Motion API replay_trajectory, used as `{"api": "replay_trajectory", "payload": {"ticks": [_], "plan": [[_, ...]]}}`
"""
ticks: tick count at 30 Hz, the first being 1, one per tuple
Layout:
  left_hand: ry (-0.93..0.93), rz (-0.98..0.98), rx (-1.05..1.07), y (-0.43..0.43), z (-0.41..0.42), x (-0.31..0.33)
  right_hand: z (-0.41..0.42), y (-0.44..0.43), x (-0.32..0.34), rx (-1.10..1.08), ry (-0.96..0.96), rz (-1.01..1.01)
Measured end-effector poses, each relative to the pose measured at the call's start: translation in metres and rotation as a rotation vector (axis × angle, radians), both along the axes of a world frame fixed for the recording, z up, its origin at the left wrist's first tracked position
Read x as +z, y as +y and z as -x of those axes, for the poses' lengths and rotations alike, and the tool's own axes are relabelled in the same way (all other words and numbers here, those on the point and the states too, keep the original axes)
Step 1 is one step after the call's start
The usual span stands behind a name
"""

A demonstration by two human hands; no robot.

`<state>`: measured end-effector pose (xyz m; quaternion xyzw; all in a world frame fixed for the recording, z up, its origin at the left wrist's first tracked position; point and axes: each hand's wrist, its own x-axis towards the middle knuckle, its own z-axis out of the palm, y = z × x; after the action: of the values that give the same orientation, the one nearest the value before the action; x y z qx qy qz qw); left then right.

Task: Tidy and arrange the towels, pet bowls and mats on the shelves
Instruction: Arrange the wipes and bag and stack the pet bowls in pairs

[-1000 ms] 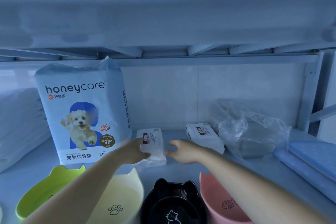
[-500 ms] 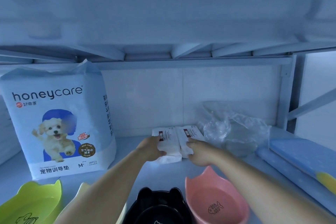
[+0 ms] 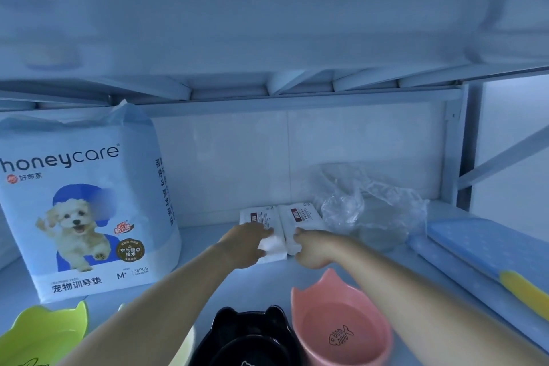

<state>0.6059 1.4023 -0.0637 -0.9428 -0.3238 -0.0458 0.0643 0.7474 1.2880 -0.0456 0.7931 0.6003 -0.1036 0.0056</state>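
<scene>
I have both hands at the back of the shelf [image 3: 208,285], where two white towel packs lie flat and side by side, their long edges touching. My left hand [image 3: 246,244] has its fingers curled over the near end of the left towel pack [image 3: 259,215], gripping it. My right hand [image 3: 312,250] pinches the near corner of the right towel pack [image 3: 303,217] with bent fingers. The main risk I see is the crumpled plastic bag [image 3: 371,211] just beside the right pack: a push to the right would snag it or crush it toward the blue mat [image 3: 490,246]. The soft wrappers could also buckle under a hard squeeze, leaving the pair skewed. My forearms pass right over the pink bowl [image 3: 341,327] and the black bowl [image 3: 252,333], so a careless pull back could knock either off the front edge.
</scene>
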Motion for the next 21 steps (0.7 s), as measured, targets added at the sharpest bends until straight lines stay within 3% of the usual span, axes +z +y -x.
{"api": "replay_trajectory", "payload": {"ticks": [3,7,16,21], "plan": [[0.157,-0.032,0.066,0.001,-0.013,0.001,-0.002,-0.001,0.004,-0.020,0.039,-0.003],[0.160,0.034,0.105,0.002,-0.020,0.006,-0.005,-0.004,0.001,0.008,0.109,-0.042],[-0.112,0.256,0.107,-0.031,0.024,-0.001,-0.003,-0.010,-0.005,0.026,0.178,-0.100],[-0.251,0.266,0.153,-0.063,0.049,0.012,0.004,-0.017,0.016,0.088,0.195,-0.150]]}}
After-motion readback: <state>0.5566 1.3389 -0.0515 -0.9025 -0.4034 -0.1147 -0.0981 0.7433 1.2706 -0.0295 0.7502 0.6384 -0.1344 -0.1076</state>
